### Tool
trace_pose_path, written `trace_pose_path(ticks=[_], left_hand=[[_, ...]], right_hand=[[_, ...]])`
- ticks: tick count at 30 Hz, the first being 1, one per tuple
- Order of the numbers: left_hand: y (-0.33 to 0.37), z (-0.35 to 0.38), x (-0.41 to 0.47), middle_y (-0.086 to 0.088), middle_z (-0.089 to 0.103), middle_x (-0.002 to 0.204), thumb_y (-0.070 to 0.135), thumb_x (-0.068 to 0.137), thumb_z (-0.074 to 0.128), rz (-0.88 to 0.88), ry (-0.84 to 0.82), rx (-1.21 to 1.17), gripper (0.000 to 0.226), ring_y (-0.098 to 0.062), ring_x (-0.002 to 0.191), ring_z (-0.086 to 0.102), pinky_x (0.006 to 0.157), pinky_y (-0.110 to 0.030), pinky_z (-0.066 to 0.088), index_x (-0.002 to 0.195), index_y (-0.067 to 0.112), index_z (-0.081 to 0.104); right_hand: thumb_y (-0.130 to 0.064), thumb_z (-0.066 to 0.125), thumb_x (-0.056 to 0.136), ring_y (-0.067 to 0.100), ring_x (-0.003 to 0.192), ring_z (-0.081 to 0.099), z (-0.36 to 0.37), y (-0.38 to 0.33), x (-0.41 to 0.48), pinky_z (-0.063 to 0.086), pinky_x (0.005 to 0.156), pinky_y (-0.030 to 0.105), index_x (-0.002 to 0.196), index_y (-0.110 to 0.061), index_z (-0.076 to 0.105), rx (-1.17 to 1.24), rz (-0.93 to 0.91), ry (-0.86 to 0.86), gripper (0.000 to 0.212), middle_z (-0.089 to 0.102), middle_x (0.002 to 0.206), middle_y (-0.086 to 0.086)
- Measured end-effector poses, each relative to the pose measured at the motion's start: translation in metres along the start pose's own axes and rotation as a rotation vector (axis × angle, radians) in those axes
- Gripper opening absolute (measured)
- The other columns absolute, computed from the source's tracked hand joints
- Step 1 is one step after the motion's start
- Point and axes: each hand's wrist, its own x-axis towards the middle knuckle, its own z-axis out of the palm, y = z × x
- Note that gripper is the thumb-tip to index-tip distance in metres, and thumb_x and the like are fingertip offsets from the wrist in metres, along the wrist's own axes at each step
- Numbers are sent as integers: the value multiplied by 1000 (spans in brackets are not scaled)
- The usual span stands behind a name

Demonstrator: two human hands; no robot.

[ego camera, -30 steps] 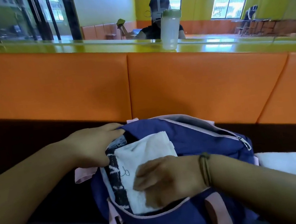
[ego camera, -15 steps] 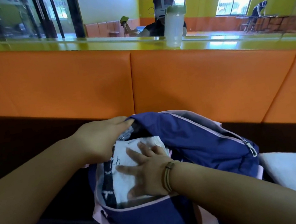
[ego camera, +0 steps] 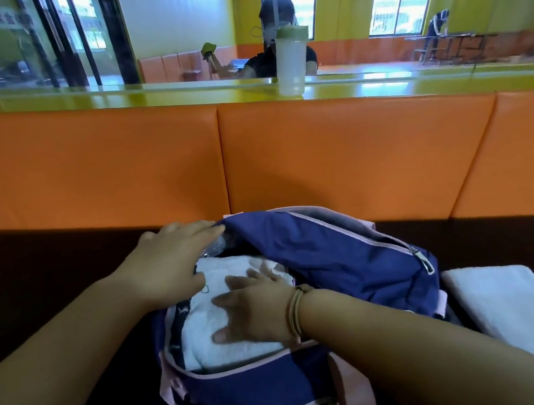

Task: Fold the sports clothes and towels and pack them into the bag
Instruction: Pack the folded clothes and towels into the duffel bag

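Navy with pink trim, the bag [ego camera: 336,261] lies on a dark seat [ego camera: 43,270] against an orange padded backrest [ego camera: 338,157], its main zip undone and its flap thrown up and back. A folded white towel [ego camera: 216,334] sits in the mouth, on top of a dark printed garment [ego camera: 177,323] that shows at its left edge. The right hand [ego camera: 257,311] lies flat on the towel, fingers spread and straight, holding nothing. I judge it is pressing the pile down to make room. The left hand [ego camera: 170,261] rests across the far-left rim where the flap begins, apparently to hold the opening wide, though I cannot tell whether it pinches any fabric. A second folded white towel [ego camera: 524,313] lies on the seat just beside the bag, on the right, within easy reach and likely the next thing to pack. Behind the backrest a pale shaker bottle [ego camera: 291,60] stands on a green ledge [ego camera: 105,101].
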Motion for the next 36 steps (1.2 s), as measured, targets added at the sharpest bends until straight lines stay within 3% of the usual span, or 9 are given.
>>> trace_pose_path(ticks=[2,5,10,17,23,27,31,33,36], left_hand=[[4,-4,-6,17,22,151,38,89,52,-3,82,21,58,-14,135,23,106,-39,26,142,40,29],[15,-4,-11,18,38,137,42,90,50,36,209,-60,39,-12,123,35,98,-33,31,129,38,49],[59,0,-1,22,53,104,43,81,49,167,358,-247,32,-7,99,53,80,-26,43,106,32,66],[174,19,17,22,61,97,53,78,38,372,312,-391,40,0,89,56,73,-22,47,99,34,66],[253,54,40,16,62,89,42,75,48,497,302,-344,28,-12,78,61,57,-31,52,94,31,66],[273,80,54,11,60,89,35,62,61,477,277,-221,30,-17,74,60,52,-32,49,91,28,68],[275,93,63,10,57,88,36,61,62,464,279,-207,31,-18,74,59,53,-33,50,89,27,69],[275,95,63,11,57,90,37,63,61,459,262,-229,30,-18,78,58,57,-34,50,90,28,69],[275,95,62,11,56,95,37,68,58,448,241,-266,29,-18,85,56,64,-33,47,93,28,69]], right_hand=[[-58,45,89,23,125,45,-16,8,-21,24,112,41,131,-25,50,96,-55,61,53,56,128,0],[-45,53,91,17,106,56,-33,29,-63,43,90,28,130,-27,53,148,-82,197,44,63,118,-1],[-38,60,86,15,92,63,-31,74,-130,51,81,37,109,-22,66,181,-101,465,28,69,103,-2],[-58,44,80,16,79,66,12,155,-230,53,68,38,92,-27,66,204,276,671,40,69,84,-7],[-53,53,87,11,106,57,55,220,-290,47,87,29,119,-32,57,22,655,458,39,61,117,-11],[-64,59,76,22,126,40,78,247,-300,41,100,37,138,-32,35,75,836,339,74,41,140,-2],[-68,70,60,30,143,9,99,259,-298,17,115,47,144,-44,12,65,729,107,104,11,156,-1],[-68,72,56,26,142,12,103,267,-300,16,113,46,143,-49,11,81,730,105,108,11,156,-7],[-69,67,62,20,128,36,100,273,-302,32,102,40,140,-46,27,11,729,150,91,33,147,-12]])
